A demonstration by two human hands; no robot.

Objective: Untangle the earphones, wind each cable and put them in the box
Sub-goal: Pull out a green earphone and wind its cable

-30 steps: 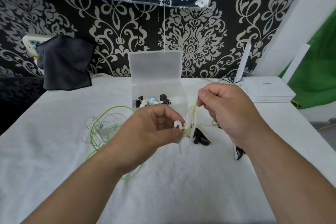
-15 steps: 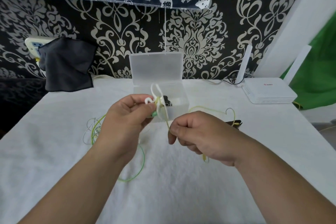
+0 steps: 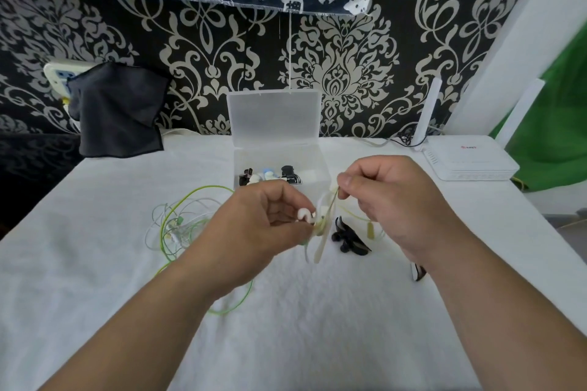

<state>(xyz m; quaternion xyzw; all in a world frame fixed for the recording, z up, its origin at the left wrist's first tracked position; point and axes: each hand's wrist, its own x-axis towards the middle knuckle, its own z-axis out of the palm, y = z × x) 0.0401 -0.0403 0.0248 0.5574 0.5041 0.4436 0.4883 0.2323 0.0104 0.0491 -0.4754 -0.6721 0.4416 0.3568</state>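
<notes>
While both hands hover just in front of the box (image 3: 313,154), the person works on one yellow-green earphone cable (image 3: 321,227). The left hand (image 3: 263,232) has its fingers (image 3: 287,200) curled in and pinched on a small wound bundle of that cable, with a white ear-hook piece (image 3: 304,214) poking out between thumb and forefinger. The right hand (image 3: 390,200), nearer the box's right front corner, has thumb and forefinger tips clamped together on a single strand of the same cable, which slants down to the bundle. A small pale yellow piece (image 3: 370,230) on the cable hangs under that hand.

The clear box stands open on the white-covered bench (image 3: 286,327), its lid upright against the patterned wall. Several small black, white and blue earphone pieces (image 3: 270,176) lie inside it. Left of the box, and nearer to me, a loose tangle (image 3: 178,222) of green and white cable lies on the bench; one green loop passes under the left forearm. Just in front of the box, below the right hand, sits a black pair of earphones (image 3: 349,236). A white router (image 3: 470,162) rests well to the right of the box, and a dark cloth (image 3: 117,111) hangs to its left.
</notes>
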